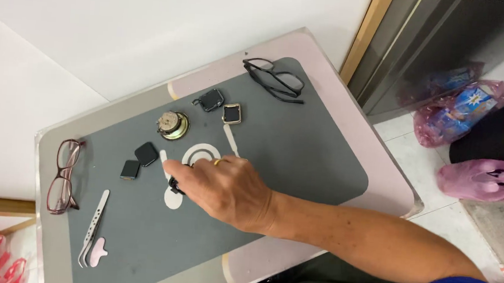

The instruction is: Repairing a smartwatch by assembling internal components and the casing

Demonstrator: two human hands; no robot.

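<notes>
So the right hand [224, 187] reaches across the grey rubber work mat [298, 157] and its fingers are pinched on a small black chunky part [175, 186], roughly mid-mat, sitting right on the white strap-shaped outline printed there [172, 199]. Can't tell exactly what the part is, the fingers cover most of it. The left hand isn't in view.

If you ask me, doing this bit well means gripping by the edges, lifting straight up and not dragging, since the other bits sit close by at 10 and 12 o'clock.

Counting outward from the hand:
- two dark square screen-like modules [146, 153], at about 10 o'clock, just beside each other
- one round brass-coloured speaker-like disc [173, 124] at 12 o'clock
- two smartwatch bodies further up, one black [210, 100], one gold-rimmed [232, 113]
- one steel tweezers [93, 227] at 8 o'clock, with one small pink pry pick [97, 254] touching its tip end
- two pairs of glasses: red-framed [63, 176] at 9 o'clock off the mat, black-framed [273, 80] at 1 o'clock
</notes>
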